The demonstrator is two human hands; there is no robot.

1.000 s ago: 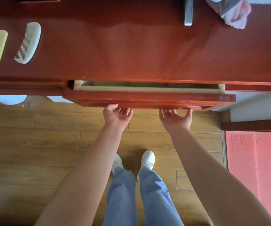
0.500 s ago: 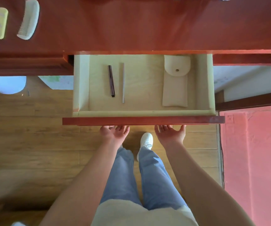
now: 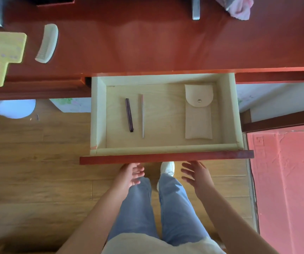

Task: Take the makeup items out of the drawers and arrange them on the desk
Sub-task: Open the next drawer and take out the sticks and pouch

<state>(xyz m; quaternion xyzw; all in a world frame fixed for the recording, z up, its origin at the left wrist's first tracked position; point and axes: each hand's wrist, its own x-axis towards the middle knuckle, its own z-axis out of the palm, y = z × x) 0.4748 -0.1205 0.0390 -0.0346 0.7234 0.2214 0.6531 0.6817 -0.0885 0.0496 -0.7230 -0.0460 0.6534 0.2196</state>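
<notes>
1. Open drawer [image 3: 228,110] mid-frame below red worktop [image 3: 147,43]: dark stick [image 3: 129,115], thin pencil [image 3: 142,116], soft snap pouch [image 3: 198,111].
2. Left hand [image 3: 131,176], right hand [image 3: 196,174]: spread, empty, beneath drawer front.
3. Likely light; sticks roll, pinch mid-length.

Bright daylight, glossy desk [image 3: 156,43] glare, blurred hands, bowed edges.

— What lies in the drawer [image 3: 230,110]?

— At its left, a short stick [image 3: 129,115] with a thin rod [image 3: 142,116] just beside it on the right, both pointing front to back. Well apart, at the right, a flat pouch [image 3: 198,111].

— And on the bench [image 3: 147,43]?

— Far left, a hand mirror [image 3: 5,52], a comb [image 3: 47,43] just right of it. At the back right, a cloth [image 3: 239,8].

— The hands?

— Left hand [image 3: 131,174] and right hand [image 3: 198,174] lie before the drawer front, apart from it.
</notes>
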